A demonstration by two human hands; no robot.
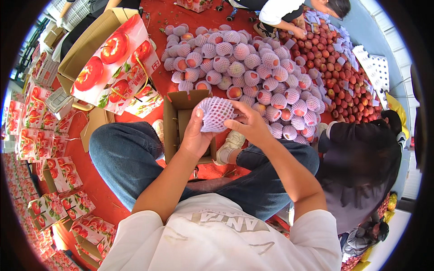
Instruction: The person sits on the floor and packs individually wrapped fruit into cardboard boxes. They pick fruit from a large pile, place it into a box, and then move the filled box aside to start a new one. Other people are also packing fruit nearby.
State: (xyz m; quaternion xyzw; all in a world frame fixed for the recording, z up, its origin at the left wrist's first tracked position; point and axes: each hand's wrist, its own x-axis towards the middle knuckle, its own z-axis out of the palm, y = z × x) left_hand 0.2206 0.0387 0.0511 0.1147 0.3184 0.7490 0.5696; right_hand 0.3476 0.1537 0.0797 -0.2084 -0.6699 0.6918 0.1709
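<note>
Between my hands is an apple in a pale purple foam net (218, 114). My left hand (196, 132) cups it from the left and below, thumb up along its side. The fingers and thumb of my right hand (245, 118) touch its right side. Under the hands, between my legs, stands an open cardboard box (173, 127); my hands and forearms hide part of its inside. Just beyond lies a large heap of net-wrapped apples (251, 71).
Bare red apples (339, 81) are heaped at the right, beside a crouching person in white (276, 15). Another person (359, 159) sits close on my right. A large apple-printed carton (115, 67) stands front left. More printed cartons (62, 174) fill the left, on red floor covering (105, 179).
</note>
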